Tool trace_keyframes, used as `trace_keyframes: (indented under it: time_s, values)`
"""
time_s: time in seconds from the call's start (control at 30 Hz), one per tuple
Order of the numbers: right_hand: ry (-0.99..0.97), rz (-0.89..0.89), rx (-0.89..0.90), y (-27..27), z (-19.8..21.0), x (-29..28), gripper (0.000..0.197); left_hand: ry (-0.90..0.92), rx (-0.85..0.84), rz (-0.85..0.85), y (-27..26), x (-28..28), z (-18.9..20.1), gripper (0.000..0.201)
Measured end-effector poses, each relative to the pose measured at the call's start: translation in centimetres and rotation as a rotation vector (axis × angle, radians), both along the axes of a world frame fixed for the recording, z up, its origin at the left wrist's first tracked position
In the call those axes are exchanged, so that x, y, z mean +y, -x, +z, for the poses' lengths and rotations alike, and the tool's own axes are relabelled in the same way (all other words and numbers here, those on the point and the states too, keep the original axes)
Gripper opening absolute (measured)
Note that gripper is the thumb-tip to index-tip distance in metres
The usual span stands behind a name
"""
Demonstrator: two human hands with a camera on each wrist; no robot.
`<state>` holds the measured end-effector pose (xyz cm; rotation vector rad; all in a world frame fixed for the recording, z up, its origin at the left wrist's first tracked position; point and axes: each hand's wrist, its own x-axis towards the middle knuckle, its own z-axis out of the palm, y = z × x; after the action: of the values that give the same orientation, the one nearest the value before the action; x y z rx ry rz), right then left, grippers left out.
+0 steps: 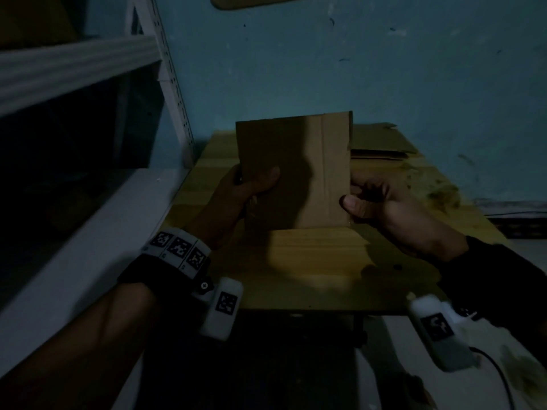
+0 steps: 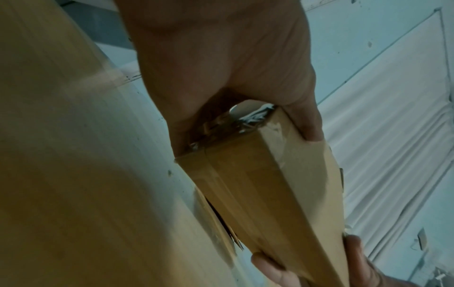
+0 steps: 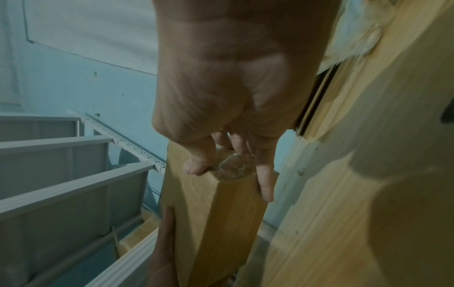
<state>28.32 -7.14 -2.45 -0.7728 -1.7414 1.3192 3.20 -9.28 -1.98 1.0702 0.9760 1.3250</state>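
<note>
A flat brown cardboard box (image 1: pixel 296 170) stands upright above the wooden table (image 1: pixel 313 261), held between both hands. My left hand (image 1: pixel 251 184) grips its left edge, thumb on the near face. My right hand (image 1: pixel 370 199) grips its right edge, thumb pressed on the near face and fingers behind. The left wrist view shows the box's taped narrow side (image 2: pixel 258 190) with my left hand (image 2: pixel 245 120) curled around its end. In the right wrist view my right hand (image 3: pixel 228 169) pinches the same box (image 3: pixel 221 223) at a torn taped corner.
Flattened cardboard (image 1: pixel 381 143) lies at the table's far right against a blue wall (image 1: pixel 384 69). A white metal shelf rack (image 1: pixel 88 187) stands close on the left. The floor beyond the table's near edge is dark.
</note>
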Motion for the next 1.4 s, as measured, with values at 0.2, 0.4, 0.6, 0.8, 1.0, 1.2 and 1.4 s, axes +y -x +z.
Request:
trace_keyframes:
  time_s: [0.2, 0.4, 0.6, 0.8, 1.0, 1.2, 1.4]
  values:
    - [0.004, -0.003, -0.014, -0.1, 0.1, -0.1, 0.058, 0.006, -0.023, -0.003, 0.0, -0.3, 0.2, 0.050]
    - [0.004, 0.050, -0.055, -0.5, 0.3, 0.2, 0.066, 0.017, -0.046, 0.022, -0.1, -0.3, 0.1, 0.062]
    - [0.136, 0.120, 0.113, -0.7, 0.9, 0.3, 0.049, 0.067, -0.087, 0.032, 0.0, -0.1, -0.1, 0.059]
    - [0.106, -0.004, 0.016, -0.1, 1.3, -0.5, 0.058, 0.065, -0.083, 0.019, -0.7, -0.2, -0.2, 0.057]
    - [0.024, -0.019, -0.102, 0.3, 0.8, -0.7, 0.046, 0.073, -0.052, 0.003, -0.7, -0.1, -0.4, 0.053]
    - [-0.012, 0.030, -0.116, -0.4, 0.7, -0.6, 0.038, 0.052, 0.011, 0.002, 0.2, 0.4, -0.4, 0.062]
    - [-0.063, 0.056, -0.134, -0.5, 0.5, -0.3, 0.041, 0.041, 0.022, -0.005, 0.5, 0.7, -0.7, 0.053]
